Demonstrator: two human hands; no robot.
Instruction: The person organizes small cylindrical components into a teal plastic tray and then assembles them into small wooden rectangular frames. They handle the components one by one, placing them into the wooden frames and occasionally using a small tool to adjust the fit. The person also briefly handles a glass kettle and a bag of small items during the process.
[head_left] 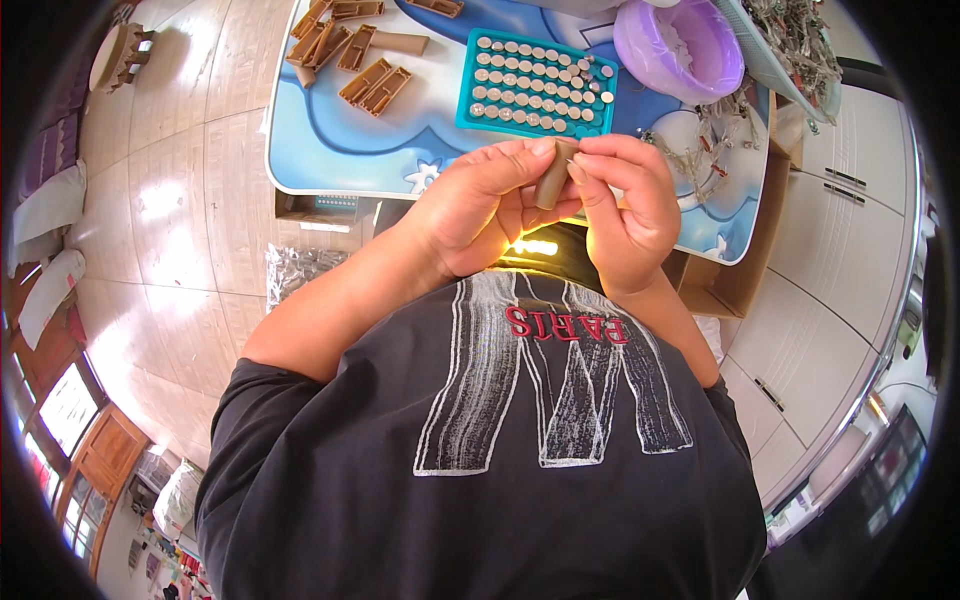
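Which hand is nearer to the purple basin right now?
Right. The right hand is below the purple basin in the picture, slightly to its left; the left hand is also below it but well farther left.

Hides parts of a brown piece (552,182) behind the fingers of the left hand (478,198) and right hand (632,195), apparently its underside too. Cuts off a brown case (437,6) and a basket (762,55) at the top edge. Shrinks clutter (186,574) at lower left beyond telling.
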